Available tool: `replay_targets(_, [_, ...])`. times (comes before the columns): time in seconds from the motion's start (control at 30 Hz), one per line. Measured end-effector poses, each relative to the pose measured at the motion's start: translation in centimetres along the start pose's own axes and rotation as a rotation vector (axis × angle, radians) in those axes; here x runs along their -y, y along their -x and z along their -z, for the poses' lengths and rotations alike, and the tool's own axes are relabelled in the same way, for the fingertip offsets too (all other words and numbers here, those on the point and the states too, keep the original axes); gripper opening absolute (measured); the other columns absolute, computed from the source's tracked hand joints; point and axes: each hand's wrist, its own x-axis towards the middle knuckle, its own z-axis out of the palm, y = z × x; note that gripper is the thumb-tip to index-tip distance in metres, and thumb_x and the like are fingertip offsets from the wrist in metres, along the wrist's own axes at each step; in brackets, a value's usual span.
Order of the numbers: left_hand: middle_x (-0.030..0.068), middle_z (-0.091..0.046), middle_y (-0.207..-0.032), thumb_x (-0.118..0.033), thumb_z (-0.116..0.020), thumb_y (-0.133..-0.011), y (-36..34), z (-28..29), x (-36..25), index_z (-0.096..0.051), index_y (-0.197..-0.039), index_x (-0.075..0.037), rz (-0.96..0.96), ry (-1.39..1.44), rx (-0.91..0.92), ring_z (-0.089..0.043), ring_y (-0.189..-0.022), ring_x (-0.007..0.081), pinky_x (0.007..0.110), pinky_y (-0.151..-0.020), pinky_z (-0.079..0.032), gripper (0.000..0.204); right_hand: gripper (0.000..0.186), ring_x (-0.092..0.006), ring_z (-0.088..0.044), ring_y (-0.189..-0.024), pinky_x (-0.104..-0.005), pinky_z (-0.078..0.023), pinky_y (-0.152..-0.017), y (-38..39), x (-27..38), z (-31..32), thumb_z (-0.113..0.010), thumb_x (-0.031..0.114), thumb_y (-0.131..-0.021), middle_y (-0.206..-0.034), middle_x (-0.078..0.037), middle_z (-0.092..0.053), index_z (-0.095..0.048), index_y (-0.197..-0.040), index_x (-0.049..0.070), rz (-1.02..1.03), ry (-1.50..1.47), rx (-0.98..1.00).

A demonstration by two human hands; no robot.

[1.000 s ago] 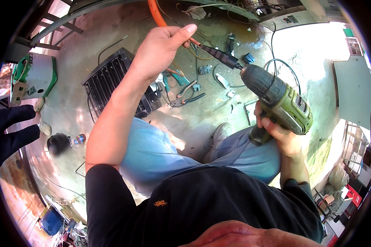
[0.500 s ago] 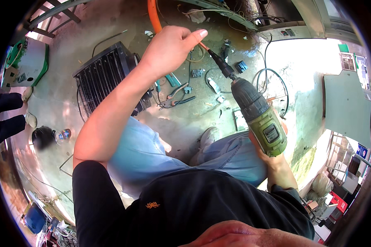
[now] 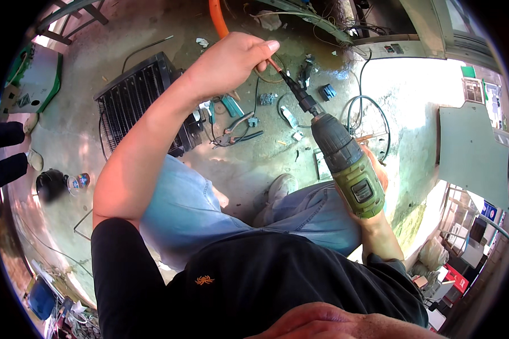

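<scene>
My left hand (image 3: 237, 59) is closed around a thick orange cable (image 3: 218, 18) that comes down from the top edge. From under its thumb a thin copper-coloured end (image 3: 274, 64) runs to the tip of a black attachment (image 3: 300, 93); whether it enters the tip is too small to tell. That attachment sits in the chuck of a green and black cordless drill (image 3: 349, 164). Wrapped round the drill's handle, mostly hidden beneath its body, is my right hand (image 3: 378, 168). The drill points up and to the left, above my right knee.
On the floor lie a black finned unit (image 3: 138, 101), pliers (image 3: 240, 134), a small dark blue block (image 3: 327, 91) and a looped black cable (image 3: 387, 121). A black helmet-like object (image 3: 51, 185) is at left, near another person's shoes (image 3: 35, 160). A grey-green panel (image 3: 474, 152) stands at right.
The view has shifted slightly, so most things sit a little further left. Both hands keep their hold, and the drill still lines up with the copper-coloured end.
</scene>
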Motion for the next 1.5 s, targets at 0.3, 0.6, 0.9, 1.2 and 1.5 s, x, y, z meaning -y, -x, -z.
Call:
replay_targets(0.3, [-0.0097,-0.036,-0.062,-0.047,-0.062,-0.101,0.4,0.9,-0.2,-0.067,-0.088,-0.002,0.281,0.293,0.139,-0.026,-0.056,0.0020,0.024,-0.048,-0.021,0.047,0.054,-0.0239,-0.068,-0.094,-0.0332,-0.051,-0.087,0.2,-0.7,0.1,-0.077,0.011,-0.078,-0.105,-0.014,-0.070,-0.061,-0.127,-0.006,0.091,-0.005,-0.002])
replay_targets(0.6, [-0.0083,-0.026,-0.060,-0.044,-0.060,-0.099,1.0,-1.1,-1.2,-0.046,-0.063,-0.008,0.233,-0.003,-0.086,-0.026,-0.057,0.0064,0.031,-0.054,-0.024,0.052,0.061,-0.0247,-0.067,-0.088,-0.0347,-0.051,-0.082,0.1,-0.3,-0.2,-0.051,0.044,-0.096,-0.106,-0.015,-0.069,-0.059,-0.125,-0.009,-0.104,-0.197,0.084])
replay_targets(0.9, [0.0085,-0.038,-0.053,-0.037,-0.053,-0.098,1.3,-1.0,-1.6,-0.052,-0.068,0.006,0.061,-0.103,-0.081,-0.039,-0.052,0.0180,0.041,-0.056,-0.042,0.052,0.054,-0.0286,-0.068,-0.085,-0.0356,-0.052,-0.079,0.9,-0.6,-0.1,-0.080,0.007,-0.075,-0.100,-0.016,-0.067,-0.060,-0.124,-0.004,0.051,0.104,0.059])
replay_targets(1.2, [0.0098,-0.038,-0.051,-0.033,-0.051,-0.098,1.8,-0.9,-2.0,-0.049,-0.066,0.007,0.023,-0.110,-0.089,-0.039,-0.049,0.0187,0.041,-0.056,-0.043,0.051,0.052,-0.0278,-0.067,-0.083,-0.0339,-0.052,-0.078,1.1,-0.2,-0.2,-0.082,0.009,-0.074,-0.097,-0.013,-0.066,-0.061,-0.120,-0.002,0.024,0.072,0.056])
replay_targets(1.5, [0.0116,-0.035,-0.051,-0.031,-0.050,-0.096,2.0,-1.0,-2.1,-0.045,-0.065,0.008,0.008,-0.106,-0.077,-0.036,-0.049,0.0204,0.042,-0.056,-0.042,0.050,0.053,-0.0308,-0.065,-0.078,-0.0357,-0.052,-0.072,1.1,-0.5,-0.3,-0.083,0.009,-0.072,-0.092,-0.015,-0.064,-0.060,-0.119,-0.003,0.109,0.083,0.034])
